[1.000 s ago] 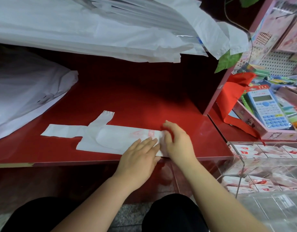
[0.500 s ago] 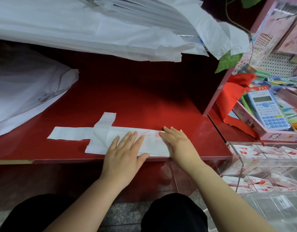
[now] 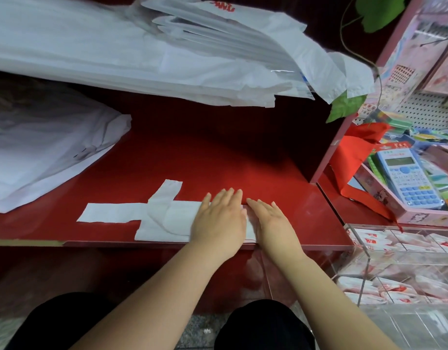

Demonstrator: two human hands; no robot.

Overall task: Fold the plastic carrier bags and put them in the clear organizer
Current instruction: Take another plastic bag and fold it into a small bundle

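Head view. Shows a white plastic carrier bag [image 3: 164, 218] folded into a long flat strip at 6 o'clock on the red shelf [image 3: 218, 152], its near side almost along the shelf's front edge.

Shows the left hand [image 3: 219, 219] palm-down on the strip's right part, fingers straight and close together, pointing toward 12 o'clock. Shows the right hand [image 3: 271, 221] just beside it at 3 o'clock, fingers straight, pressing the strip's right end. No pinching or curling on either side: flat pressure only.

Thin, matte, lightly creased plastic against a glossy red surface. One handle band running out to 9 o'clock; a second band angled up toward 11 o'clock from the strip's middle.

Bare red surface beyond the fingertips from 12 to 2 o'clock. A tall stack of unfolded white bags [image 3: 142, 54] at 12 o'clock, and another pile [image 3: 41, 152] at 10 o'clock.

At 4 o'clock, below shelf level, the clear organizer [image 3: 394, 261], with folded white-and-red bags in its compartments. A blue calculator [image 3: 407, 178] at 3 o'clock.
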